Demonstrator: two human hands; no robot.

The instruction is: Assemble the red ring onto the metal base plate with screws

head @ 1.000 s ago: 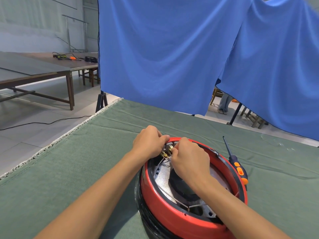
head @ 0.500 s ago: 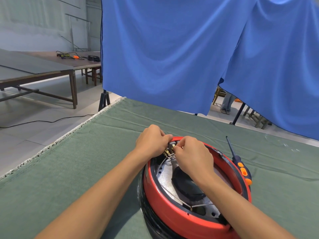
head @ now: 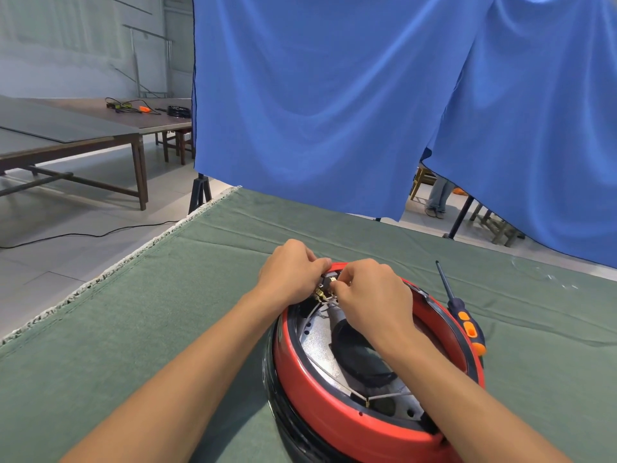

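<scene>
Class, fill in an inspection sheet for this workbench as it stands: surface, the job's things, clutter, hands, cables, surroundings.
Surface: green cloth covers the bench, with creases.
Job's things: red ring sits around the metal base plate; screwdriver lies on the cloth to the right, untouched.
Clutter: nothing seen.
Hands: left hand and right hand meet at the ring's far edge, fingers curled on small brass terminals.
Cables: thin wires cross the plate; a black cable trails on the floor.
Surroundings: blue curtain behind; wooden tables to the left.
</scene>
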